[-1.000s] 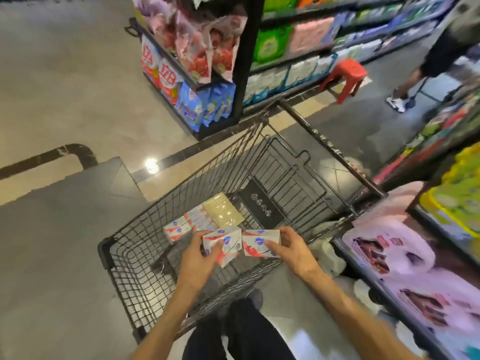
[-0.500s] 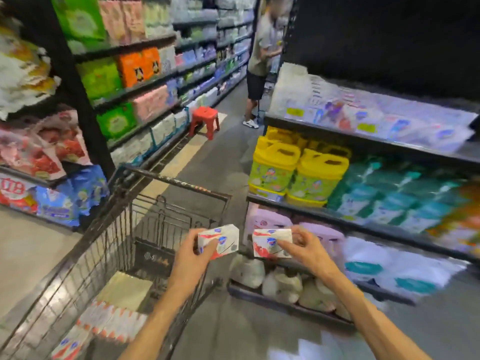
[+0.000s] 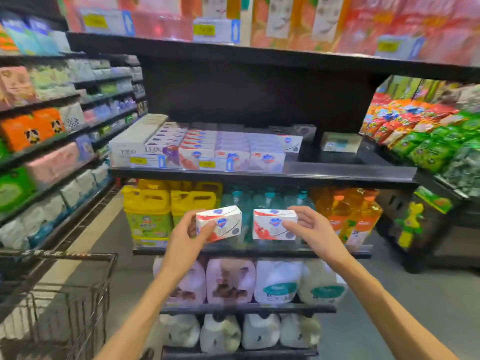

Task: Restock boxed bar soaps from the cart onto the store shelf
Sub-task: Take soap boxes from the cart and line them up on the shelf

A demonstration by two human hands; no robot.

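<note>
A: Start close in. What have the hands got?

B: One boxed soap each. The left hand (image 3: 187, 233) curls round the left soap box (image 3: 224, 222), thumb across its front face; the right hand (image 3: 310, 227) pinches the right soap box (image 3: 272, 226) at its right end, fingers only partly bent. Both boxes are held up in front of the middle shelves, apart from each other and touching no shelf.

A: And the cart?

B: Only a corner of the cart (image 3: 65, 258) shows at the lower left, so what is left in it can't be seen.

A: Further back, then — where do the boxes belong?

B: On the soap shelf (image 3: 324, 174), I'd judge. The row of matching red-and-white boxes (image 3: 198, 145) sits there among other soap brands, and that row looks fairly full. To the right the shelf is bare apart from a lone box (image 3: 340, 142) at the back.

A: So how far along?

B: Partway, by my reading. Two boxes are off the cart and carried to the shelving; neither is placed yet. How many more remain I can't tell.

A: Anything hard to make out?

B: The price labels are blurred, the back of the soap shelf is dark, and the top shelf's packs are smeared beyond reading.
</note>
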